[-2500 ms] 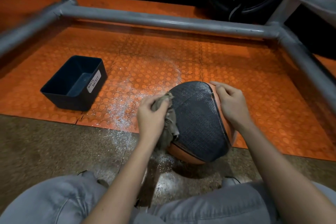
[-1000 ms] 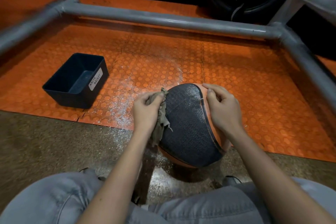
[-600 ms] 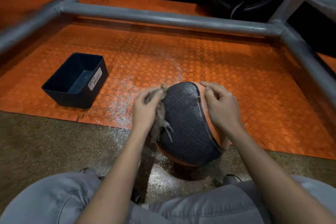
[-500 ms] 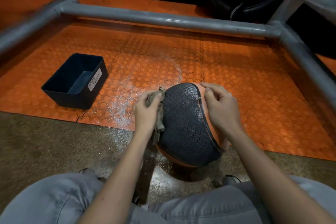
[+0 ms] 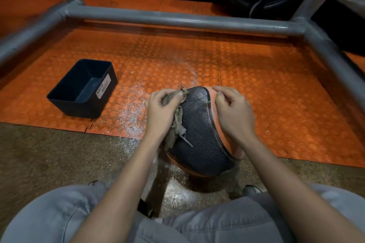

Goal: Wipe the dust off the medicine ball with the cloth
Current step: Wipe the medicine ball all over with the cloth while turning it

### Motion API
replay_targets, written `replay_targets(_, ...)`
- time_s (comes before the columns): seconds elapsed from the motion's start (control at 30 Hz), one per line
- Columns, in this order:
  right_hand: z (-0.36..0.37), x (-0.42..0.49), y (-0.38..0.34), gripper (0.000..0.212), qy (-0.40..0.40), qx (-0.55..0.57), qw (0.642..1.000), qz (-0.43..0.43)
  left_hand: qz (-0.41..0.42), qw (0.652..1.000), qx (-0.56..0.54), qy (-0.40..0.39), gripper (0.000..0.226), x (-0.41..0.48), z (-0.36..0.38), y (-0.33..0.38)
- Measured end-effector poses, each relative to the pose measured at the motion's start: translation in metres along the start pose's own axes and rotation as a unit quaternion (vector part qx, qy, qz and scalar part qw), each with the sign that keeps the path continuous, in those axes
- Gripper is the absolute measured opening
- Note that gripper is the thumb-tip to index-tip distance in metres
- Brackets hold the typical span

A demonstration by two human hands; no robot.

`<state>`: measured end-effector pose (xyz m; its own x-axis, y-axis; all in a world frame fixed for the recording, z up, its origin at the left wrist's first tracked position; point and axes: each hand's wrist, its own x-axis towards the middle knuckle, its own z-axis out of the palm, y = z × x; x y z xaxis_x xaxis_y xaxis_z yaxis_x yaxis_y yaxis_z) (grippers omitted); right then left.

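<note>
The medicine ball [image 5: 199,136], black textured panel with orange sides, sits on the floor in front of my knees, at the near edge of the orange mat. My left hand [image 5: 160,113] grips a frayed tan cloth [image 5: 176,122] and holds it against the ball's upper left side; loose threads hang down over the black panel. On the ball's upper right side rests my right hand [image 5: 234,112], its fingers curled over the orange part.
A black bin [image 5: 84,89] labelled "WASTE BASKET" stands on the orange studded mat [image 5: 276,89] to the left. White dust [image 5: 130,118] lies scattered between bin and ball. A grey pipe frame [image 5: 177,19] runs across the back and down both sides. My grey-trousered knees fill the bottom.
My left hand with the cloth has rubbed up and down the ball's left side and now sits near the top. The ball has turned slightly; my right hand stays on it.
</note>
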<state>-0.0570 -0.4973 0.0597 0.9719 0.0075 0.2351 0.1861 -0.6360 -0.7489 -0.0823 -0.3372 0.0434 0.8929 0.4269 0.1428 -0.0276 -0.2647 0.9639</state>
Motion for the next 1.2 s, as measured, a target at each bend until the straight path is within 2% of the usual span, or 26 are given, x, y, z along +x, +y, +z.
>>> replay_targets(0.07, -0.001, 0.000, 0.001, 0.030, 0.005, 0.006, 1.000, 0.005, 0.031, 0.999, 0.034, 0.005, 0.003, -0.009, 0.005, 0.004)
replay_targets(0.13, -0.003, 0.003, 0.003, 0.030, 0.006, 0.020, 1.000, 0.019, 0.143, 0.983, 0.113, -0.006, 0.009, -0.033, 0.014, 0.015)
replay_targets(0.17, -0.005, 0.004, 0.005, 0.030, 0.005, 0.028, 0.999, 0.026, 0.215, 0.964, 0.154, -0.031, 0.015, -0.046, 0.017, 0.021)
replay_targets(0.23, -0.008, 0.005, 0.007, 0.031, 0.000, 0.033, 0.999, 0.028, 0.361, 0.902, 0.217, -0.095, 0.019, -0.061, 0.018, 0.014)
replay_targets(0.27, -0.009, 0.005, 0.007, 0.031, -0.002, 0.032, 0.999, 0.030, 0.407, 0.875, 0.229, -0.124, 0.018, -0.060, 0.015, 0.010)
replay_targets(0.33, -0.009, 0.005, 0.005, 0.032, -0.012, 0.027, 0.999, 0.024, 0.432, 0.859, 0.229, -0.150, 0.018, -0.050, 0.008, 0.005)
replay_targets(0.37, -0.008, 0.006, 0.004, 0.032, -0.016, 0.024, 0.999, 0.023, 0.425, 0.865, 0.218, -0.155, 0.018, -0.043, 0.006, 0.006)
replay_targets(0.43, -0.006, 0.011, 0.000, 0.033, -0.026, 0.016, 0.999, 0.031, 0.371, 0.899, 0.182, -0.143, 0.018, -0.025, 0.005, 0.010)
replay_targets(0.53, -0.005, 0.018, -0.002, 0.035, -0.028, 0.003, 0.998, 0.059, 0.193, 0.969, 0.123, -0.091, 0.007, 0.009, -0.003, 0.006)
replay_targets(0.57, -0.005, 0.018, -0.001, 0.035, -0.022, 0.001, 0.998, 0.066, 0.128, 0.985, 0.096, -0.072, 0.004, 0.017, -0.008, 0.002)
replay_targets(0.63, -0.005, 0.017, 0.000, 0.034, -0.008, -0.002, 0.997, 0.073, 0.055, 0.995, 0.056, -0.054, 0.010, 0.020, -0.013, -0.003)
replay_targets(0.67, -0.005, 0.017, 0.002, 0.033, -0.002, -0.003, 0.997, 0.073, 0.062, 0.995, 0.052, -0.053, 0.012, 0.015, -0.011, -0.002)
replay_targets(0.73, -0.005, 0.017, 0.003, 0.032, 0.009, -0.002, 0.997, 0.077, 0.140, 0.984, 0.086, -0.063, 0.004, -0.002, -0.001, 0.007)
replay_targets(0.77, -0.005, 0.017, 0.003, 0.032, 0.009, -0.004, 0.997, 0.075, 0.197, 0.970, 0.125, -0.070, 0.007, -0.012, 0.004, 0.015)
replay_targets(0.87, -0.004, 0.013, 0.001, 0.032, -0.005, -0.011, 0.998, 0.058, 0.378, 0.898, 0.204, -0.098, 0.020, -0.031, 0.017, 0.025)
replay_targets(0.93, -0.003, 0.010, 0.000, 0.031, -0.010, -0.003, 0.999, 0.039, 0.410, 0.881, 0.207, -0.112, 0.020, -0.032, 0.015, 0.025)
replay_targets(1.0, -0.002, 0.009, -0.002, 0.031, -0.011, 0.003, 1.000, 0.028, 0.378, 0.898, 0.198, -0.107, 0.022, -0.023, 0.009, 0.021)
replay_targets(1.1, 0.001, 0.007, -0.008, 0.031, -0.014, -0.011, 1.000, 0.020, 0.206, 0.967, 0.125, -0.079, 0.008, 0.001, -0.001, 0.017)
replay_targets(1.13, 0.001, 0.006, -0.009, 0.031, -0.015, -0.017, 1.000, 0.016, 0.156, 0.981, 0.094, -0.070, 0.002, 0.007, -0.004, 0.016)
replay_targets(1.2, 0.002, 0.002, -0.012, 0.032, -0.021, -0.025, 0.999, 0.012, 0.124, 0.987, 0.077, -0.066, 0.006, 0.008, -0.008, 0.016)
